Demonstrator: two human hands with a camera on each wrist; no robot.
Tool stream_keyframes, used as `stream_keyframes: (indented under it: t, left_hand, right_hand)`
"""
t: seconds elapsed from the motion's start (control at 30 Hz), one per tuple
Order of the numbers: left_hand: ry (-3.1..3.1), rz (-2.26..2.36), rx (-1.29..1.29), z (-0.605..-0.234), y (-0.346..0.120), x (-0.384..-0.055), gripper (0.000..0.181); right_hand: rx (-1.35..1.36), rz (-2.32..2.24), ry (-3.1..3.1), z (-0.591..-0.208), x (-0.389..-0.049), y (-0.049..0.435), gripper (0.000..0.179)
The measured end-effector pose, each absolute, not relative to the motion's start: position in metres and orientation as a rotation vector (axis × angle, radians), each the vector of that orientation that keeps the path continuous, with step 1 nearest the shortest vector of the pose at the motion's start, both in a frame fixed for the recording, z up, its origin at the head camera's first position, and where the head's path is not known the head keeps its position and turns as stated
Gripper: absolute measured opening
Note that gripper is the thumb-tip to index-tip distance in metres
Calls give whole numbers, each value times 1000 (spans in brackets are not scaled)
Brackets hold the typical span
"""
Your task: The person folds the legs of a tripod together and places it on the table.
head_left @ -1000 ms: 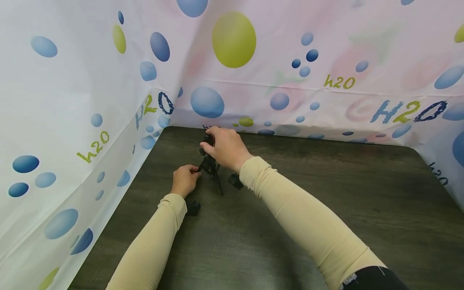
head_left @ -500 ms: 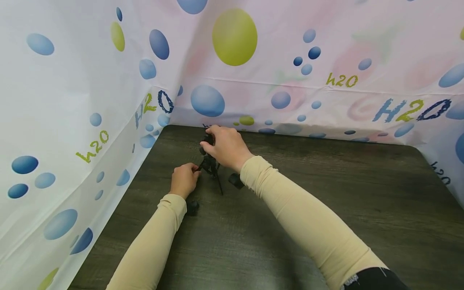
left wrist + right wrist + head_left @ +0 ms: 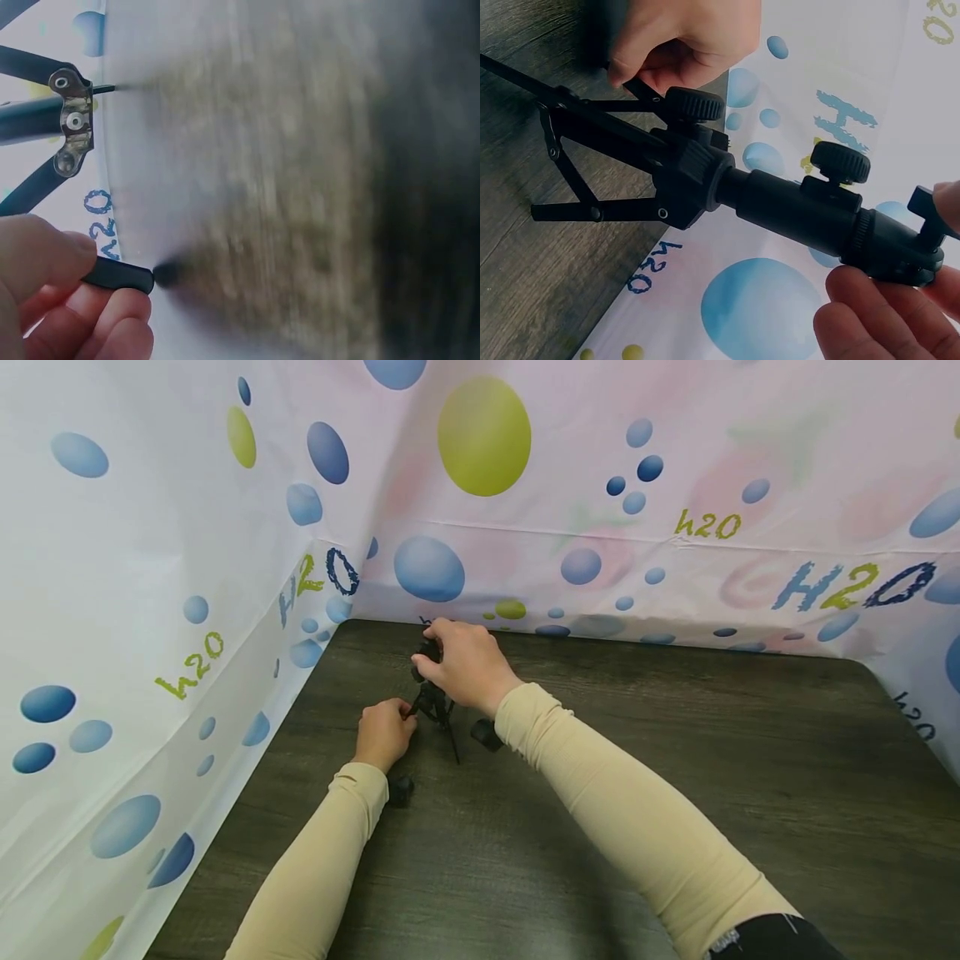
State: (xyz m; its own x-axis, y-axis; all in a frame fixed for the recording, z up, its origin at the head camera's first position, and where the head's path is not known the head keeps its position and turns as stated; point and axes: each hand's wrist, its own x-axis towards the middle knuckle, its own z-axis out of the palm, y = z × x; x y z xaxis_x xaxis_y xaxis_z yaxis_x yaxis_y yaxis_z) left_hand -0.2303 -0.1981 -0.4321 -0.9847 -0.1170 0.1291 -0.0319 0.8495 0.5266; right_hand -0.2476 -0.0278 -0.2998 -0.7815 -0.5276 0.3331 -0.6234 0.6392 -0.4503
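One black tripod [image 3: 694, 172], near the table's [image 3: 465, 860] far left corner, rose lengthwise from splayed legs [image 3: 566, 212] to its head [image 3: 892, 251], which the right hand [image 3: 470, 664] gripped, while the left hand [image 3: 383, 733] (the lower one) pinched a leg [image 3: 116, 274].

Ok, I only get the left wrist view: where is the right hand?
Observer: The right hand grips the black tripod at its top end.

Operator: Any knobs up there?

Observer: Yes, the right wrist view shows two ridged ones: an upper knob and a lower knob nearer the legs.

Operator: Anything else lying nearby?

Observer: One small dark object by the right sleeve, another by the left sleeve.
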Motion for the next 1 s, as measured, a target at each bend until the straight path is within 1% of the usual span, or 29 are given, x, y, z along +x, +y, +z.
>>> stream_keyframes:
  t: [0.53, 1.0]
  left_hand:
    - [-2840, -835, 87, -433, -197, -225, 17]
    - [-2829, -864, 68, -434, -195, -224, 18]
  right_hand:
    - [941, 863, -2708, -299, -246, -27, 36]
    - [921, 975, -2729, -300, -247, -26, 34]
